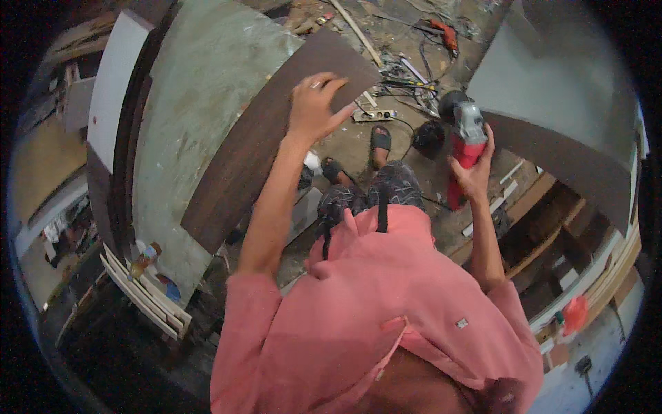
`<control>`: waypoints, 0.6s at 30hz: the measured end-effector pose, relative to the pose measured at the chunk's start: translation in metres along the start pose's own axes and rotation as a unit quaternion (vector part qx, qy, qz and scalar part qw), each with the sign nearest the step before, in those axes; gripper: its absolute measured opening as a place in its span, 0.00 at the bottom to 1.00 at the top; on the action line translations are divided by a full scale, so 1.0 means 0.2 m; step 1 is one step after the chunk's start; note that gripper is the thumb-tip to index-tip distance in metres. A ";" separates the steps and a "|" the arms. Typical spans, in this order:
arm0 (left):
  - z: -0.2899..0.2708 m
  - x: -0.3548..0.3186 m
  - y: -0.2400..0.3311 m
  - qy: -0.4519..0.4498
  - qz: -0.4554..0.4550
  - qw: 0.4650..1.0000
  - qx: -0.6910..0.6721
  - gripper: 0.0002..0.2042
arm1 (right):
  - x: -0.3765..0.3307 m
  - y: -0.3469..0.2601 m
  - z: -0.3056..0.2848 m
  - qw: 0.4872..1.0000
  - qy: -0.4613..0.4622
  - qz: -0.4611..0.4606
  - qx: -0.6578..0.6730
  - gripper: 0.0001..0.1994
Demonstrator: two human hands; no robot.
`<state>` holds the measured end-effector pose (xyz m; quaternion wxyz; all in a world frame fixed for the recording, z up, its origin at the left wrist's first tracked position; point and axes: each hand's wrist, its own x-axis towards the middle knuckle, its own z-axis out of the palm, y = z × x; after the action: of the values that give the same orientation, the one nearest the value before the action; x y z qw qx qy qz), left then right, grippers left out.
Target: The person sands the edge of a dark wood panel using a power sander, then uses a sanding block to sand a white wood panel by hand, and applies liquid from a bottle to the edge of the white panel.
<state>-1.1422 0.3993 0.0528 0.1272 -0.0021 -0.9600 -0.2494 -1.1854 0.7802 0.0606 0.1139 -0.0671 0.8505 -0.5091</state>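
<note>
In my right hand is a red and grey angle grinder. My fingers wrap its red body, and its dark round disc end points away from me. My left hand is open over the far part of a long dark brown wood-look board, thumb and fingers apart, holding nothing. Whether the fingertips touch the board, I cannot tell. That board slants from the lower left up to the far middle, along the edge of a pale greenish worktop.
A power strip and tangled cables lie on the littered floor beyond my sandalled feet. Farther off is an orange-red drill. At right, a pale panel stands above another dark board. A bottle lies at the worktop's near end.
</note>
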 end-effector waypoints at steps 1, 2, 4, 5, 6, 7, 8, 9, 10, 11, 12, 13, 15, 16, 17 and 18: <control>0.05 0.08 -0.01 0.002 0.008 1.000 -0.002 0.25 | -0.03 -0.01 -0.02 1.000 -0.005 0.007 -0.017 0.52; 0.06 0.15 0.00 -0.023 0.010 1.000 -0.002 0.25 | -0.06 0.01 -0.03 0.999 -0.007 0.018 -0.026 0.52; 0.07 0.22 -0.02 -0.054 0.001 0.999 -0.008 0.26 | -0.12 0.04 -0.05 0.996 -0.009 -0.004 -0.093 0.53; 0.06 0.21 -0.04 -0.065 -0.005 0.998 -0.008 0.26 | -0.16 0.05 -0.05 0.989 -0.004 -0.035 -0.141 0.52; 0.03 0.19 -0.02 -0.088 -0.024 0.996 0.010 0.27 | -0.20 0.08 -0.07 0.992 -0.001 -0.035 -0.121 0.52; -0.02 0.16 0.00 -0.110 -0.046 0.992 0.030 0.27 | -0.22 0.10 -0.06 0.995 0.000 -0.035 -0.098 0.51; -0.03 0.08 -0.01 -0.088 -0.062 0.994 0.032 0.28 | -0.24 0.08 -0.06 0.997 -0.006 -0.014 -0.071 0.51; -0.06 -0.03 -0.05 -0.064 -0.073 0.995 0.028 0.30 | -0.24 0.06 -0.05 0.999 -0.009 0.009 -0.051 0.50; -0.12 -0.15 -0.10 -0.049 -0.083 0.995 0.026 0.31 | -0.25 0.03 -0.04 0.999 -0.013 -0.008 -0.048 0.50; -0.16 -0.28 -0.10 -0.033 -0.092 0.995 0.017 0.32 | -0.27 0.01 -0.08 0.998 -0.015 -0.023 -0.050 0.50; -0.20 -0.43 -0.11 -0.018 -0.101 0.995 0.009 0.33 | -0.29 -0.02 -0.08 0.998 -0.017 -0.037 -0.052 0.51; -0.27 -0.57 -0.14 -0.017 -0.116 0.993 0.006 0.34 | -0.31 -0.04 -0.06 0.998 -0.022 -0.045 -0.037 0.51; -0.48 -0.93 -0.20 -0.024 -0.167 0.986 0.017 0.36 | -0.38 -0.06 -0.04 0.997 -0.038 -0.057 -0.019 0.52; -0.60 -1.11 -0.25 -0.033 -0.197 0.979 0.032 0.36 | -0.41 -0.08 -0.01 0.997 -0.043 -0.063 -0.014 0.51; -0.75 -1.30 -0.33 -0.037 -0.212 0.975 0.048 0.37 | -0.45 -0.11 0.04 0.996 -0.049 -0.068 -0.008 0.51; -0.87 -1.48 -0.41 -0.041 -0.229 0.971 0.063 0.38 | -0.48 -0.12 0.10 0.996 -0.057 -0.073 -0.004 0.51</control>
<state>-0.8181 0.2615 0.0879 0.0267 0.2154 -0.9531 -0.2109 -1.0869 0.7748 0.0850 0.1241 -0.1581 0.8374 -0.5082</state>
